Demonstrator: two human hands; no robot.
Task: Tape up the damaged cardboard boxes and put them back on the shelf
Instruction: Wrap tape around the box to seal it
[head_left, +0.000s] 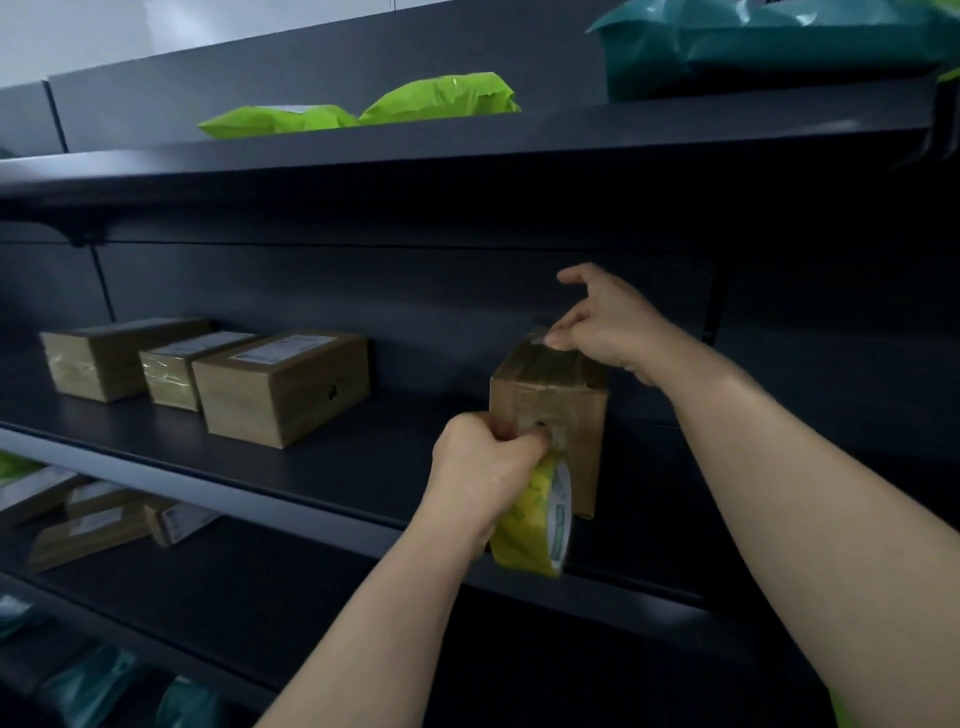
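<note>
While our left hand (483, 467) wraps round the yellow roll (540, 525), its fingers (511, 441) are clamped tight on it and push against the front of the box (561, 410). Our right hand (608, 327) is just above. Its thumb and a finger pinch the loose end of the tape (537, 335) at the far top edge of the box, and the pointing finger sticks up free.

The box stands on its end on the shelf (311, 467), between our two hands and close to the shelf's front edge. We think it is light, because it is small and made of thin card. It looks stiff at the corners but may bend in the middle, and it could tip over if we pull the roll too hard. The best place to hold it is at the top, pressing down. The tape is shiny and sticky, so we should keep it flat.

Left of our fingers, well apart, three more boxes (280, 389) lie flat on the same dark, smooth shelf. Above our fingers, bright green bags (363, 109) sit on the next shelf up. Below, we see more parcels, too blurry to tell apart.
</note>
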